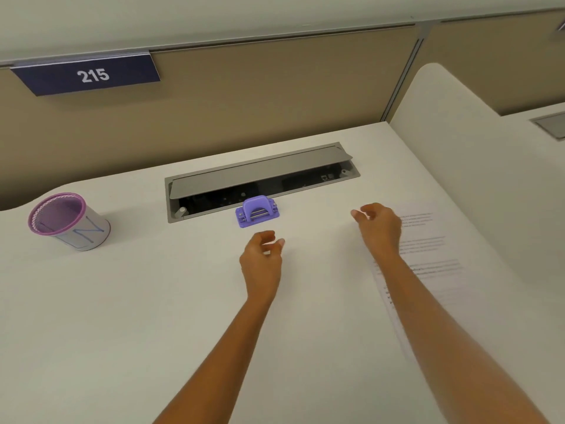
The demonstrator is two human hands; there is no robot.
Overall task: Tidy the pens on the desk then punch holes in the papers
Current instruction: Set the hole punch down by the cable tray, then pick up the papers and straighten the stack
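Left hand (262,261): empty, fingers loosely curled and apart, just in front of the hole punch (257,211).
Right hand (378,228): empty, loosely open, right of the punch, over the left edge of the papers (428,258).
Papers: printed text, too blurred to read.
Punch: purple, long axis running left-right, at the cable tray (263,182) edge.
Pen cup (68,221): far left of the punch, pens inside.
Sign (87,75): reads "215".
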